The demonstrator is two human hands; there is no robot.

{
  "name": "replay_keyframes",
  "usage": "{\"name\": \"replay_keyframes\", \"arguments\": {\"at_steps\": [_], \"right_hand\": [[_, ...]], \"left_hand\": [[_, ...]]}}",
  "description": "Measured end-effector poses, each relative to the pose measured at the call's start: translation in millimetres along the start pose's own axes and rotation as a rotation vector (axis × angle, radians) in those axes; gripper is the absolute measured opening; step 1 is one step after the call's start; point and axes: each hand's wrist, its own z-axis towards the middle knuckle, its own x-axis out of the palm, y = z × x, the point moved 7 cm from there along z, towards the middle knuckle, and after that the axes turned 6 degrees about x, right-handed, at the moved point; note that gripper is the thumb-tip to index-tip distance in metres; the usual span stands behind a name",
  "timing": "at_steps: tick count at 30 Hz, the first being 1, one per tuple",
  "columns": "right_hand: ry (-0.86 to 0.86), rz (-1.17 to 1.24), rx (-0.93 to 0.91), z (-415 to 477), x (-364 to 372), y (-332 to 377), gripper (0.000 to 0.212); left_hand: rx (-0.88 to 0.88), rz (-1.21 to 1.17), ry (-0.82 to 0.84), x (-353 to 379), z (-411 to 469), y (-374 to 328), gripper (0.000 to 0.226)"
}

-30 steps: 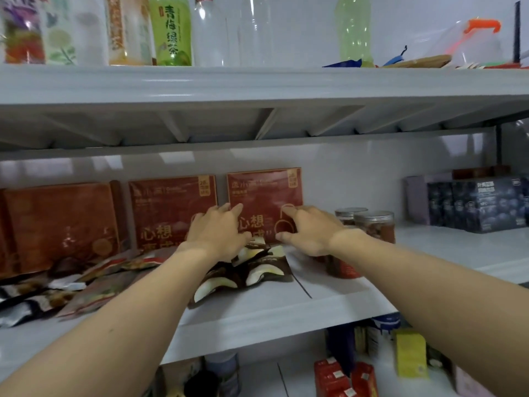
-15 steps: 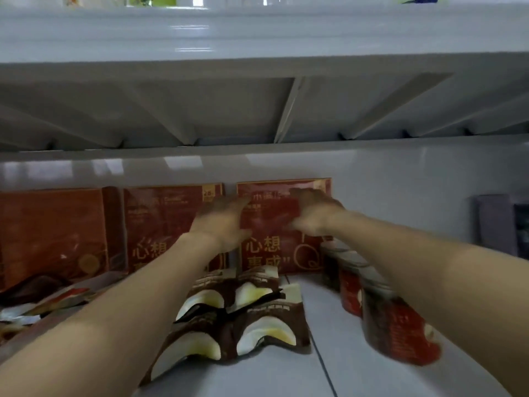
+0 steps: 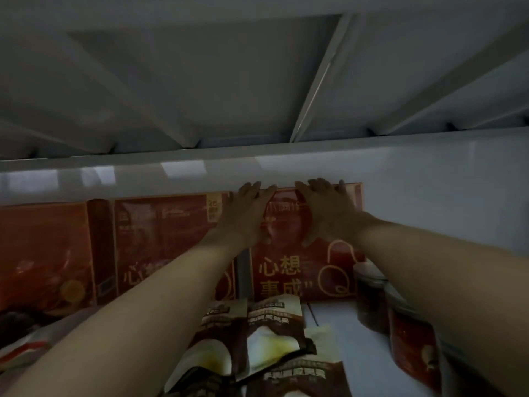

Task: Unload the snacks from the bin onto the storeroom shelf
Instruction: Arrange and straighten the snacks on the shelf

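Note:
A red box with yellow characters (image 3: 289, 282) stands upright against the back wall of the white shelf (image 3: 337, 353). My left hand (image 3: 246, 213) and my right hand (image 3: 326, 213) lie side by side on the upper front of this box. Their fingers are fairly straight and reach its top edge. Several brown snack pouches with a pale picture (image 3: 272, 339) lie in a pile on the shelf in front of the box, under my forearms. The bin is out of view.
Two more red boxes (image 3: 160, 245) (image 3: 43, 253) stand to the left along the wall. Flat packets (image 3: 28, 339) lie at the left. Red-labelled jars (image 3: 369, 299) (image 3: 412, 345) stand at the right. The underside of the upper shelf (image 3: 257, 81) hangs close overhead.
Both hands rose from the brown pouches to the top of the red box. The view moved in under the upper shelf and turned darker.

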Motion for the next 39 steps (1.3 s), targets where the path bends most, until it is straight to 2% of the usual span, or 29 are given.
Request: {"name": "replay_keyframes", "arguments": {"at_steps": [5,8,23,31,35,39], "right_hand": [[-0.092,-0.080,0.014,5,3,7,0.133],[-0.120,-0.079,0.003,4,2,6,0.131],[-0.062,-0.014,0.022,-12,11,7,0.129],[0.024,-0.003,-0.029,-38,9,21,0.096],[0.046,0.034,-0.062,-56,4,42,0.069],[0.068,0.037,-0.109,-67,-8,76,0.061]], "left_hand": [[0.050,0.123,-0.114,13,8,4,0.119],[0.078,0.094,-0.157,14,9,5,0.115],[0.092,-0.069,-0.169,20,-2,7,0.115],[0.044,-0.037,-0.030,0,-19,11,0.104],[0.018,0.034,0.023,-19,-45,17,0.095],[-0.034,0.102,0.028,-35,-75,29,0.088]]}}
